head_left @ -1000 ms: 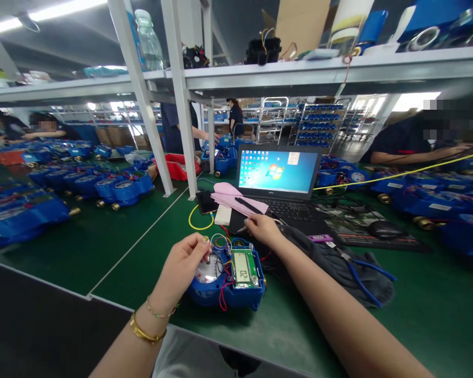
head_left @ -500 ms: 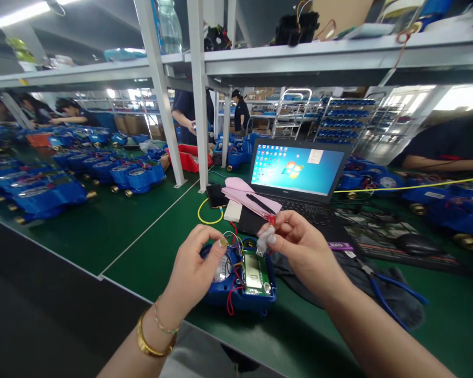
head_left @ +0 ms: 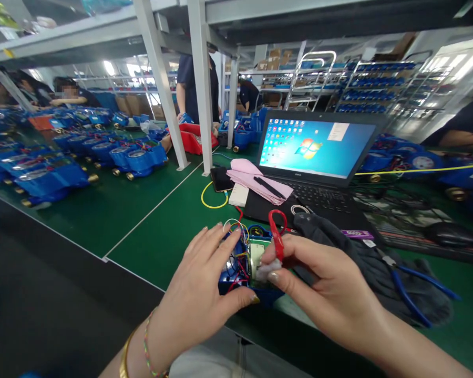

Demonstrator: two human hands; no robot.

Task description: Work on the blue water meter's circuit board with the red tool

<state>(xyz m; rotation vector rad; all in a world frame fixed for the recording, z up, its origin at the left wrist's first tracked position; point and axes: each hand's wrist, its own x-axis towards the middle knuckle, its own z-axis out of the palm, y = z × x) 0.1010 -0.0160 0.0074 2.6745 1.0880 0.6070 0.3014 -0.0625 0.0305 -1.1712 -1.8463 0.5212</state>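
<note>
A blue meter housing (head_left: 271, 295) with a circuit board, a small display (head_left: 256, 258) and loose coloured wires rests on the green bench before me. My left hand (head_left: 207, 275) lies over its left side, fingers stretched out and the thumb apart along the front edge. Between the thumb and fingers of my right hand (head_left: 319, 283) is a whitish connector (head_left: 267, 270), held down at the display's right side. A looped red cable (head_left: 276, 236) rises from it. My right fingers and the connector hide much of the board, so contact with it cannot be made out.
Behind the housing stand a laptop (head_left: 311, 147), pink papers (head_left: 260, 181) with a pen, and a phone (head_left: 221, 179). Dark gloves (head_left: 339, 262) and blue-handled pliers (head_left: 408, 302) lie to the right. Several blue meters (head_left: 137, 160) fill the left bench. People work beyond.
My right hand has lowered the connector onto the board area, and the red cable now loops upward. My left hand has spread over the housing. The view has tilted down.
</note>
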